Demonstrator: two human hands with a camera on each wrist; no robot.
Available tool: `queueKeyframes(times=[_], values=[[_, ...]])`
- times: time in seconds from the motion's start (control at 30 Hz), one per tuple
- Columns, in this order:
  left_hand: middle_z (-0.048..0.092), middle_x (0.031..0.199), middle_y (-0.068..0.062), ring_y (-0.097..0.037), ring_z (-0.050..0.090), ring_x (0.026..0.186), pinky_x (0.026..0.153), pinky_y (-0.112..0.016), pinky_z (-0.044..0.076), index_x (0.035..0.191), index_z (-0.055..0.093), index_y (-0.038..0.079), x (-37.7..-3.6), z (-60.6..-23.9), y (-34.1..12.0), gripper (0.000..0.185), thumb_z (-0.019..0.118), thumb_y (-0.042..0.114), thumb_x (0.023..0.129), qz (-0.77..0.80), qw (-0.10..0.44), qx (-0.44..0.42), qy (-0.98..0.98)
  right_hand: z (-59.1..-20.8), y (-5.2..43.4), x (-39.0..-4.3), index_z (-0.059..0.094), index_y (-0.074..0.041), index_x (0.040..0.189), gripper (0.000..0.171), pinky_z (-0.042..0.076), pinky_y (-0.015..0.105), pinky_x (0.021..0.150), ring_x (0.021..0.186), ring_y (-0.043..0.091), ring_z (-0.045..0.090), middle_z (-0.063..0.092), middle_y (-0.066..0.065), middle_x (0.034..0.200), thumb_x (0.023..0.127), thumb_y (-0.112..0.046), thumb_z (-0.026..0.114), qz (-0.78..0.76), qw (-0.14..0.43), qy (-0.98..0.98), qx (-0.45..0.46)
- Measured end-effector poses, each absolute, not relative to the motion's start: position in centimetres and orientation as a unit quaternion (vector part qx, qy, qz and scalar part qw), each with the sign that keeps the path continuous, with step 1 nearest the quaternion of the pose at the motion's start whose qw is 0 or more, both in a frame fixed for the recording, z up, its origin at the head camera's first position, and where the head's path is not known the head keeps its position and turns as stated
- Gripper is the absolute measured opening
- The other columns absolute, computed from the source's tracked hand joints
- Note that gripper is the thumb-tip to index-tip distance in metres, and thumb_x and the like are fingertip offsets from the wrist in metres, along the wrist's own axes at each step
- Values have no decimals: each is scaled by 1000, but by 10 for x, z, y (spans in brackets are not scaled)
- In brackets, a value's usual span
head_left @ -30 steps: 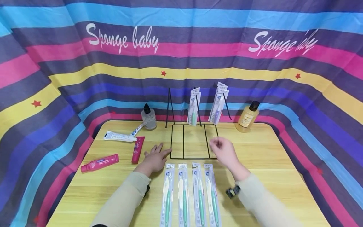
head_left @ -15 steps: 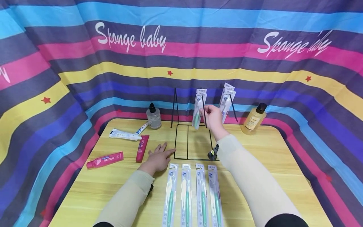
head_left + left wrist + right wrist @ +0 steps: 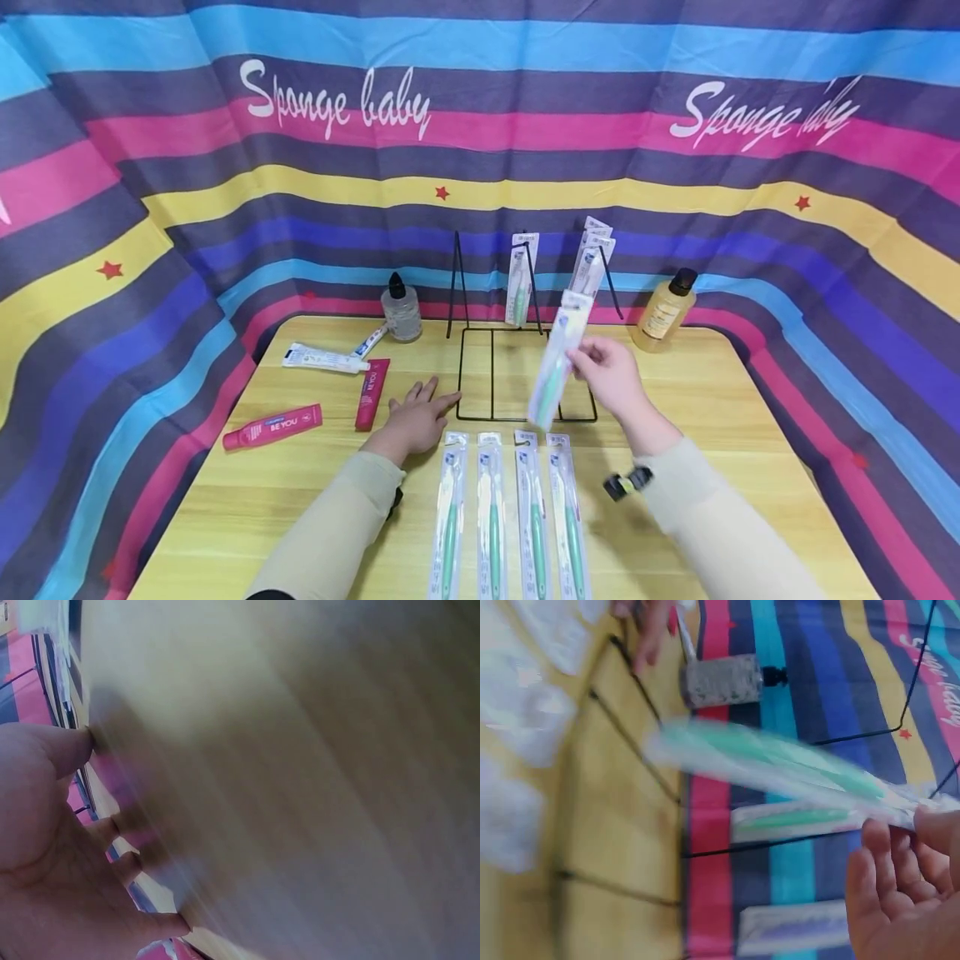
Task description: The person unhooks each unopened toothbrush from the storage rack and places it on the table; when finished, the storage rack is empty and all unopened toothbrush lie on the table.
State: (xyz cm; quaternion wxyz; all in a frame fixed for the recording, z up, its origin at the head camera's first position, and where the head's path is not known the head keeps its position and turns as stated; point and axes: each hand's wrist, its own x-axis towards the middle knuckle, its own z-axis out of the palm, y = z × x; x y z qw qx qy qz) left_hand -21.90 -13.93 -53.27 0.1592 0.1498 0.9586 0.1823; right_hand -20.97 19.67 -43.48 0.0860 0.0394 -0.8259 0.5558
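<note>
Right hand [image 3: 611, 379] pinches packed brush [image 3: 557, 367] clear of rack [image 3: 525, 333] | left hand [image 3: 416, 421] flat on table [image 3: 712, 417] | four laid [image 3: 510, 508], three hanging

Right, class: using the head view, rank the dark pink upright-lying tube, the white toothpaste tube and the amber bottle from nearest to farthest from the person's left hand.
Measured from the left hand, flat on the table:
1. Dark pink tube, just to the hand's left, nearest.
2. White toothpaste tube, farther back on the left.
3. Amber bottle, at the back right corner, clearly farthest.
</note>
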Motion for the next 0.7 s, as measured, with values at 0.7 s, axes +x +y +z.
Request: queueKeyframes(times=[0.7], values=[[12,177,-15,-46,9,160,114,-86,9,164,42,35,-220,-534,-139,53,52,27,112,180,158,153,959,-557,252,-87,71,14,118,27,47,23,42,51,16,60,65,6,63,95,-1,72,486,-64,-866,-97]])
